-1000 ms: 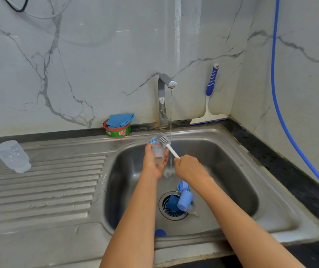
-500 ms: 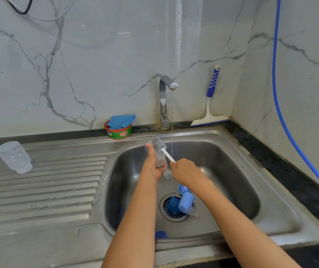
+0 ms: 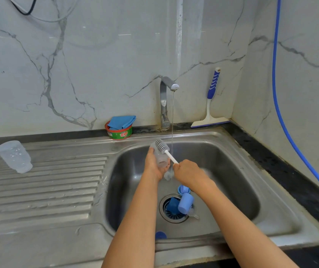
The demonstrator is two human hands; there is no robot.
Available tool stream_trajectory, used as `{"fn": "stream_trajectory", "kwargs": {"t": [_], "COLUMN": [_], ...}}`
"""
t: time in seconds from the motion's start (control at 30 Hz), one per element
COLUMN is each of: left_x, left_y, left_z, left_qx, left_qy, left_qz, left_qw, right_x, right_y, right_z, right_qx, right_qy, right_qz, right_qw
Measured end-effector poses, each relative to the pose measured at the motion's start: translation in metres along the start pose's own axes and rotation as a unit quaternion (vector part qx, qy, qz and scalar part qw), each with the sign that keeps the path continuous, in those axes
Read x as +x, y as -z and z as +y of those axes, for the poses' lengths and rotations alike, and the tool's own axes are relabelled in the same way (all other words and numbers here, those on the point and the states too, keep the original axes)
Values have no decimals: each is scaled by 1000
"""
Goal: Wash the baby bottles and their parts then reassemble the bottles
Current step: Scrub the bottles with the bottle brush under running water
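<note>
Fingers of the left hand (image 3: 153, 168) curl round a clear baby bottle (image 3: 161, 159), thumb up along its left side, holding it over the steel sink (image 3: 232, 171) with its open mouth towards the camera. The right hand (image 3: 190, 175) is closed in a fist on the white handle of a bottle brush (image 3: 162, 146), its fingertips hidden. The grey bristle head lies against the outside of the bottle's far end, not inside it. Over the last second the brush head has moved only slightly against that end, which reads as short scrubbing strokes, so this bottle is likely mid-wash. A thin stream from the tap (image 3: 166, 93) falls just right of the brush's neck. Below, round the drain, lie a blue cap (image 3: 186, 203), a blue collar (image 3: 183, 189) and a clear teat (image 3: 193, 214), not yet reassembled. A second clear bottle (image 3: 15, 156) stands mouth down on the drainboard, far left. A soap tub (image 3: 119, 133) and a squeegee (image 3: 211, 105) sit at the back wall
</note>
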State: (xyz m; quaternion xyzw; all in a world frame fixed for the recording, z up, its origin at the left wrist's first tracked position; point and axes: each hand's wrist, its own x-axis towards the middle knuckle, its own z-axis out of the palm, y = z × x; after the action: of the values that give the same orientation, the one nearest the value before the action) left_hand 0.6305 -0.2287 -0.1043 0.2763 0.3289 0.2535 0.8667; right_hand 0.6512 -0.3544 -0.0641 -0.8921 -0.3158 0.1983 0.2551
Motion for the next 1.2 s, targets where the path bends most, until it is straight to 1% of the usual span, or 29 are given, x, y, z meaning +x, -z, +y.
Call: {"fn": "stream_trajectory", "kwargs": {"t": [0.07,0.17,0.27,0.37,0.5,0.6,0.73,0.8,0.9,1.03,1.13,1.2], "left_x": [2,1,-4,-8,-7,-9,-6,-4,-3,-3,-5,-5], "left_y": [0,-1,-4,-6,-3,-1,-5,-7,-5,-1,-1,1], "left_z": [-1,-3,-7,-8,-1,-1,-3,-3,-5,-2,0,0], "left_qx": [15,43,37,22,-50,-61,-52,-54,-66,-60,-28,-36], "left_qy": [-9,-20,-10,-6,0,7,16,17,20,19,-5,-13], "left_qz": [0,22,-6,-24,1,5,-17,-28,-20,7,15,18], "left_qw": [1000,999,999,999,999,998,998,998,997,998,999,999], "right_x": [-1,-7,-9,-5,-5,-6,-6,-4,-3,-6,-9,-10], "right_y": [1,3,6,4,3,3,4,5,3,1,3,4], "right_z": [2,0,-2,-1,-2,0,-3,-3,-3,-2,-2,-2], "right_qx": [-1,2,-3,8,-8,-13,-20,-20,-2,-18,-17,-14], "right_qy": [0,4,2,-6,-5,-8,-3,2,-5,-5,-3,-5], "right_qz": [5,27,53,60,16,4,54,64,51,31,16,4], "right_qw": [1000,1000,999,998,1000,1000,998,998,999,999,1000,1000]}}
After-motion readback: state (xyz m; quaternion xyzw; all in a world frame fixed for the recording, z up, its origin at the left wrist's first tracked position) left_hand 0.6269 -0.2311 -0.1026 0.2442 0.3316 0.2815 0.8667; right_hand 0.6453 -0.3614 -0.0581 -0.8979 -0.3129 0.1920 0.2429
